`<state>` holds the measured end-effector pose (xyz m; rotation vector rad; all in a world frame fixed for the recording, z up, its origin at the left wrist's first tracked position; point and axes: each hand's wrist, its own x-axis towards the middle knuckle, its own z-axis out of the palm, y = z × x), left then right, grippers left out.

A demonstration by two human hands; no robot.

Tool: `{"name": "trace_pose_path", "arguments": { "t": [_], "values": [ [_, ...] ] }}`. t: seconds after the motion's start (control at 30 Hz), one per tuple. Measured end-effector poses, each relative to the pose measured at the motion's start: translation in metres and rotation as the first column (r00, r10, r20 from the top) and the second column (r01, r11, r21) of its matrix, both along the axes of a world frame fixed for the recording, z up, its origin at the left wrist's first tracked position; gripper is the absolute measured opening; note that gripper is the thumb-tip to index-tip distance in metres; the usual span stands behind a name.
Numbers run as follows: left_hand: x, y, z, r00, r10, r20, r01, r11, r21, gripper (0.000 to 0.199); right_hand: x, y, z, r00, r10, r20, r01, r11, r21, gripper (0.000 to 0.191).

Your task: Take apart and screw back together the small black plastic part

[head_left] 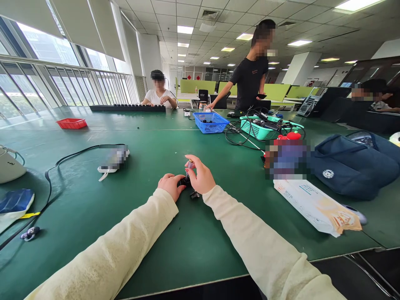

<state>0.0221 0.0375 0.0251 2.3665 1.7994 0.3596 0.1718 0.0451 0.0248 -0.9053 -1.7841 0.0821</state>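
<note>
My left hand (170, 186) is closed on a small black part (184, 181) at the middle of the green table. Beside it, my right hand (201, 176) pinches a small screwdriver-like tool (189, 165), upright above the black part. Just below my right hand, another small black piece (195, 195) lies on the table. The tool's tip and the far side of the black part are hidden by my fingers.
Beyond my hands stand a blue basket (211, 127) and a green basket (261, 132) with cables. A wipes packet (312, 204) and navy bag (353, 166) lie right; a red tray (71, 123) and black cable (47, 183) left. Two people are across the table.
</note>
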Motion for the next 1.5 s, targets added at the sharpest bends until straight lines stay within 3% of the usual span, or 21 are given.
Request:
{"name": "trace_pose_path", "arguments": {
  "t": [0.3, 0.53, 0.7, 0.93, 1.27, 1.5],
  "values": [
    [0.0, 0.0, -0.003, 1.0, 0.006, 0.018, -0.006, 1.0, 0.015, 0.04, 0.005, -0.003, 0.004, 0.992, -0.09, -0.087, 0.105, 0.979, 0.177, 0.034],
    [-0.001, 0.001, -0.003, 1.0, 0.004, 0.023, -0.004, 1.0, 0.015, 0.039, 0.011, 0.008, 0.001, 0.913, -0.123, -0.39, 0.132, 0.991, -0.003, 0.03],
    [-0.001, 0.001, -0.002, 1.0, 0.009, 0.028, -0.009, 1.0, 0.009, 0.039, 0.015, 0.015, -0.003, 0.872, -0.149, -0.467, 0.117, 0.988, -0.097, 0.029],
    [-0.001, 0.002, -0.002, 0.999, 0.015, 0.029, -0.015, 1.0, 0.002, 0.04, 0.018, 0.017, -0.003, 0.872, -0.146, -0.468, 0.12, 0.989, -0.085, 0.028],
    [-0.001, 0.002, -0.002, 1.0, 0.003, 0.031, -0.003, 1.0, 0.009, 0.039, 0.016, 0.022, -0.009, 0.915, -0.039, -0.401, -0.069, 0.965, -0.251, 0.035],
    [-0.001, 0.002, -0.002, 1.0, -0.009, 0.03, 0.008, 1.0, 0.015, 0.039, 0.017, 0.021, -0.008, 0.937, -0.09, -0.338, 0.0, 0.966, -0.258, 0.038]
  ]
}}
